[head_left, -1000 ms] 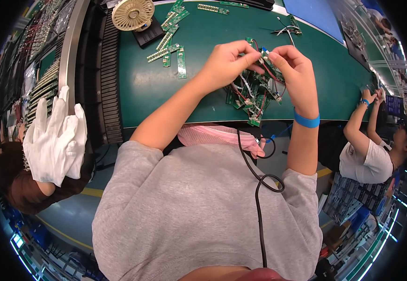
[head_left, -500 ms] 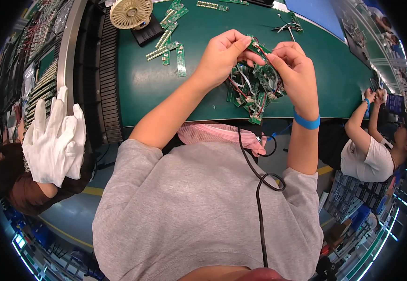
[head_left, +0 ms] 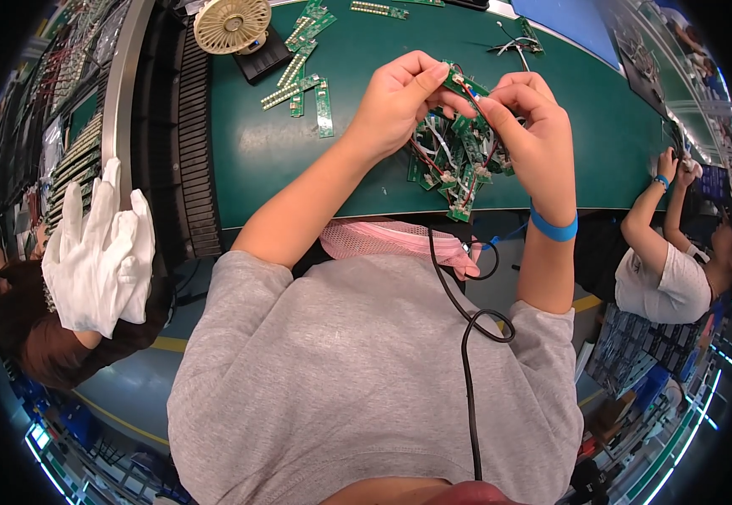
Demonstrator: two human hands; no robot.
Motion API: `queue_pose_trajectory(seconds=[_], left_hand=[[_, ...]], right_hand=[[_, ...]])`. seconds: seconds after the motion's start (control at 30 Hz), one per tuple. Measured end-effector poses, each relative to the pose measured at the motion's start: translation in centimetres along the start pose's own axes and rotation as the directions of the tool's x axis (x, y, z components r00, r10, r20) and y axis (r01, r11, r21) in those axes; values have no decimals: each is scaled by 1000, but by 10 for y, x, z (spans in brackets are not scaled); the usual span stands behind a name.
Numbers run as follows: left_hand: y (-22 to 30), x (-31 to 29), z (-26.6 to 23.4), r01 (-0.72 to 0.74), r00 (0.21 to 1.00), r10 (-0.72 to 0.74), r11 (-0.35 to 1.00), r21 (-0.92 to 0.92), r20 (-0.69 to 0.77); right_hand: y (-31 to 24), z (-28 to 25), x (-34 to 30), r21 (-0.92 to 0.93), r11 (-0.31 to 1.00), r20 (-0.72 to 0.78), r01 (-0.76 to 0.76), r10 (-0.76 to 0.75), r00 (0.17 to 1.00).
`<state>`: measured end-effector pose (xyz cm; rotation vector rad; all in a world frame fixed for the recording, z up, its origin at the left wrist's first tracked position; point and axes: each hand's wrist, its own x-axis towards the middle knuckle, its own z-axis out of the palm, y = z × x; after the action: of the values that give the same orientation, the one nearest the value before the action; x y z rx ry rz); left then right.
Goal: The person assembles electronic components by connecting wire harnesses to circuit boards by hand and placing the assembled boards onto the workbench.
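Note:
Between my two hands is a small green circuit board (head_left: 460, 82) with red and black wires on it. My left hand (head_left: 405, 97) pinches its left end between thumb and fingers. At its right side my right hand (head_left: 527, 118) is closed, thumb against forefinger, on the wires by the board; the fingertips partly hide the grip. Below them, near the table's front edge, lies a heap of wired circuit boards (head_left: 453, 167) with white connectors and red, black and white leads. A blue band circles my right wrist.
Loose circuit boards (head_left: 299, 84) lie left of my hands, beside a small fan (head_left: 231, 25) on a black base. Wires (head_left: 517, 44) and a blue sheet (head_left: 564, 25) are at the back right. White gloves (head_left: 101, 261) rest at the left rack. Another person (head_left: 665, 252) works at right.
My right hand has shifted slightly right, away from the left one. The left hand keeps its pinch on the board almost unmoved.

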<state>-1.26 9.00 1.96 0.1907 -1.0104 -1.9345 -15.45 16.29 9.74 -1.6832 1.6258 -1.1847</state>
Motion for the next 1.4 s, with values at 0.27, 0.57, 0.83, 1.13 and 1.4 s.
queue_pose_trajectory(seconds=[0.27,0.57,0.83,1.13,1.4], left_hand=[[1,-1,1,-17,1000,17,1000,-15,25],[4,-1,1,-42,998,40,999,23,56],[5,-2,2,-45,997,42,998,38,62],[5,-2,2,-63,996,58,996,69,72],[5,-2,1,-78,994,74,995,63,77]], right_hand=[[-6,-1,-1,-21,1000,1,13,-13,1000],[-7,-2,-2,-13,1000,3,16,-16,1000],[-10,-2,-2,-32,999,-1,6,-6,1000],[-8,-2,-3,-38,999,-33,4,-5,999],[-7,-1,-2,-56,998,-23,41,-42,999]])
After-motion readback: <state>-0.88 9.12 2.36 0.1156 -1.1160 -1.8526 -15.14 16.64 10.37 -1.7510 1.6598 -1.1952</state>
